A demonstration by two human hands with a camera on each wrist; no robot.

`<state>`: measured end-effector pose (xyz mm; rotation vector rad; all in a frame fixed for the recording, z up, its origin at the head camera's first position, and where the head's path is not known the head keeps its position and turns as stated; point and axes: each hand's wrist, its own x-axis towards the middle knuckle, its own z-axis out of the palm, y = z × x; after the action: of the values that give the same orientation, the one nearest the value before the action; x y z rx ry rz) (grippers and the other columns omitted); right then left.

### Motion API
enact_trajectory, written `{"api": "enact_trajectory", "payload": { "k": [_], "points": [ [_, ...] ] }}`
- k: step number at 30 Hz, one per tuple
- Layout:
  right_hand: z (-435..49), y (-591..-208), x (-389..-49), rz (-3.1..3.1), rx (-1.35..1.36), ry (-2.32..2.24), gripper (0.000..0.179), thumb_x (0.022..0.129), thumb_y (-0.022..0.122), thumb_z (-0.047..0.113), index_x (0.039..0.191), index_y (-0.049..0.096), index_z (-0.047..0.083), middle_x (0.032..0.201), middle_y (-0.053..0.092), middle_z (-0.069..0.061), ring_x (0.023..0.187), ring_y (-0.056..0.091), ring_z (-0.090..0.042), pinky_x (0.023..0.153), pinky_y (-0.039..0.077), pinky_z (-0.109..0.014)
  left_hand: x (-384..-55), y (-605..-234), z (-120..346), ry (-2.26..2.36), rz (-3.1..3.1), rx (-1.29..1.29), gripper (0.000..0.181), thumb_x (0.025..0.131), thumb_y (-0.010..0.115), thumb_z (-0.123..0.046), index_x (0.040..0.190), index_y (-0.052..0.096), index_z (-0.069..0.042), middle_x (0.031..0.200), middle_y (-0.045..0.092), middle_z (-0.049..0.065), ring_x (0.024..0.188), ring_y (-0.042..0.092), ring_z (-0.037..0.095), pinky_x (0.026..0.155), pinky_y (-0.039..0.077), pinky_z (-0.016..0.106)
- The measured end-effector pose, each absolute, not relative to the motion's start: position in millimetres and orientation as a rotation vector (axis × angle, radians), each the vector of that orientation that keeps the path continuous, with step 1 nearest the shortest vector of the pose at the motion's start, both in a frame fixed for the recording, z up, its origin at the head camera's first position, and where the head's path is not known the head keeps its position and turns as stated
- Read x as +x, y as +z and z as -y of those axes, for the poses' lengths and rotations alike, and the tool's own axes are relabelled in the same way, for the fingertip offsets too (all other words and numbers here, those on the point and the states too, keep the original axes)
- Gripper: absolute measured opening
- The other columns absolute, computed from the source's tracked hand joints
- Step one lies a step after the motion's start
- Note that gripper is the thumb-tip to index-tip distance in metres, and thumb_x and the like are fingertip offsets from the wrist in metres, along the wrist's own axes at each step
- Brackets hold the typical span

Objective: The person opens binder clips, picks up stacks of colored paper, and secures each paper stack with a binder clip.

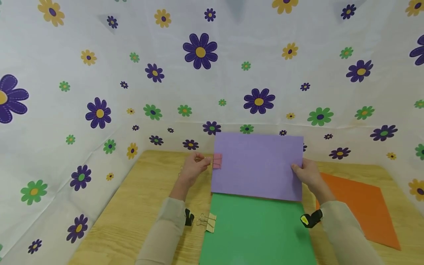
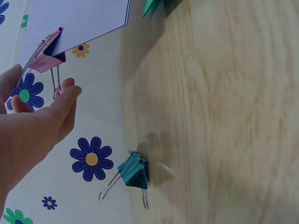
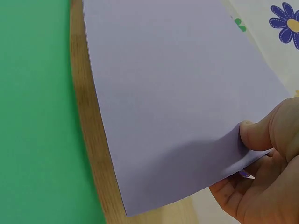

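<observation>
A purple paper sheet (image 1: 255,165) is raised above the table's far end, with a pink binder clip (image 1: 216,161) on its left edge. My left hand (image 1: 193,167) is at that clip; in the left wrist view, thumb and fingers hold its two wire handles from either side. At the sheet's right edge my right hand (image 1: 310,175) pinches the paper, thumb on the front face and fingers behind. Nearer to me lies a green sheet (image 1: 258,228) with a pale yellow binder clip (image 1: 211,222) on its left edge.
An orange sheet (image 1: 364,209) lies on the wooden table (image 1: 122,206) at the right, partly behind my right forearm. A teal binder clip (image 2: 134,170) rests near the table's far edge at the left. Flower-patterned white cloth (image 1: 232,81) surrounds the table.
</observation>
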<state>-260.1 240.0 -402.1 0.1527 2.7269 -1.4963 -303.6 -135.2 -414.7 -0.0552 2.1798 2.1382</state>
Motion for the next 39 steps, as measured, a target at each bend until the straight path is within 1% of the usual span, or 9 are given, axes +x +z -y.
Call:
{"api": "enact_trajectory", "payload": {
  "k": [4, 8, 13, 18, 23, 25, 30, 34, 39],
  "points": [
    [-242.5, -407.4, -261.3, -2.714, 0.151, -1.482, 0.047, 0.103, 0.044, 0.008, 0.136, 0.036, -0.025, 0.136, 0.043, -0.043, 0.124, 0.049, -0.054, 0.101, 0.042, -0.061, -305.0, -419.0, 132.6, 2.104, -2.235, -0.024, 0.023, 0.096, 0.065, -0.006, 0.107, 0.047, 0.002, 0.11, 0.057, 0.019, 0.113, 0.057, 0.04, 0.105, 0.045, 0.05],
    [-246.2, -411.5, -260.5, -2.703, 0.118, -1.457, 0.048, 0.105, 0.044, 0.009, 0.139, 0.034, -0.023, 0.139, 0.04, -0.043, 0.127, 0.045, -0.055, 0.102, 0.041, -0.062, -305.9, -422.7, 130.0, 2.038, -2.338, -0.003, 0.02, 0.094, 0.066, -0.005, 0.103, 0.05, 0.001, 0.105, 0.057, 0.015, 0.099, 0.057, 0.029, 0.1, 0.047, 0.051],
    [-251.1, -419.5, -260.2, -2.746, 0.132, -1.403, 0.047, 0.104, 0.047, 0.012, 0.138, 0.039, -0.021, 0.136, 0.045, -0.042, 0.12, 0.052, -0.052, 0.098, 0.046, -0.06, -304.5, -425.2, 127.1, 1.972, -2.421, 0.031, 0.018, 0.092, 0.068, -0.003, 0.098, 0.051, 0.0, 0.1, 0.055, 0.011, 0.091, 0.053, 0.021, 0.094, 0.048, 0.051],
    [-251.8, -427.7, -261.6, -2.803, 0.173, -1.4, 0.039, 0.101, 0.053, 0.009, 0.127, 0.053, -0.021, 0.123, 0.057, -0.039, 0.094, 0.06, -0.039, 0.084, 0.055, -0.05, -304.6, -428.9, 127.0, 1.946, -2.441, 0.05, 0.017, 0.091, 0.068, -0.002, 0.096, 0.051, -0.002, 0.096, 0.055, 0.009, 0.09, 0.052, 0.021, 0.089, 0.05, 0.046],
    [-250.8, -433.9, -262.4, -2.825, 0.192, -1.399, 0.035, 0.099, 0.057, 0.007, 0.123, 0.057, -0.019, 0.12, 0.059, -0.039, 0.094, 0.064, -0.039, 0.082, 0.056, -0.05, -304.1, -433.3, 128.6, 1.85, -2.503, 0.051, 0.019, 0.091, 0.069, -0.008, 0.097, 0.052, -0.004, 0.099, 0.056, 0.009, 0.093, 0.053, 0.024, 0.081, 0.048, 0.034],
    [-250.0, -436.0, -263.3, -2.84, 0.199, -1.377, 0.034, 0.099, 0.057, 0.007, 0.121, 0.058, -0.019, 0.117, 0.061, -0.038, 0.09, 0.063, -0.037, 0.077, 0.056, -0.045, -303.9, -434.8, 129.2, 1.818, -2.52, 0.052, 0.02, 0.092, 0.07, -0.01, 0.097, 0.052, -0.004, 0.099, 0.056, 0.01, 0.093, 0.053, 0.024, 0.079, 0.047, 0.032],
    [-249.2, -439.9, -265.5, -2.871, 0.2, -1.304, 0.033, 0.098, 0.059, 0.009, 0.115, 0.062, -0.019, 0.108, 0.065, -0.035, 0.078, 0.055, -0.028, 0.062, 0.045, -0.03, -303.4, -437.2, 129.5, 1.764, -2.538, 0.041, 0.02, 0.093, 0.069, -0.012, 0.098, 0.052, -0.004, 0.099, 0.056, 0.01, 0.091, 0.051, 0.024, 0.076, 0.045, 0.032],
    [-249.0, -443.7, -266.4, -2.877, 0.192, -1.29, 0.033, 0.098, 0.058, 0.009, 0.114, 0.062, -0.02, 0.103, 0.066, -0.033, 0.077, 0.053, -0.027, 0.061, 0.044, -0.029, -302.7, -437.3, 128.2, 1.759, -2.529, 0.027, 0.019, 0.093, 0.068, -0.011, 0.098, 0.051, -0.004, 0.098, 0.054, 0.01, 0.09, 0.05, 0.024, 0.075, 0.044, 0.032],
    [-248.6, -447.8, -268.6, -2.922, 0.187, -1.255, 0.028, 0.096, 0.06, 0.009, 0.102, 0.067, -0.018, 0.076, 0.062, -0.018, 0.067, 0.049, -0.023, 0.056, 0.039, -0.029, -304.3, -439.9, 126.9, 1.747, -2.554, 0.024, 0.021, 0.093, 0.069, -0.011, 0.096, 0.05, -0.004, 0.097, 0.054, 0.01, 0.09, 0.05, 0.023, 0.072, 0.043, 0.031]
  ]
}}
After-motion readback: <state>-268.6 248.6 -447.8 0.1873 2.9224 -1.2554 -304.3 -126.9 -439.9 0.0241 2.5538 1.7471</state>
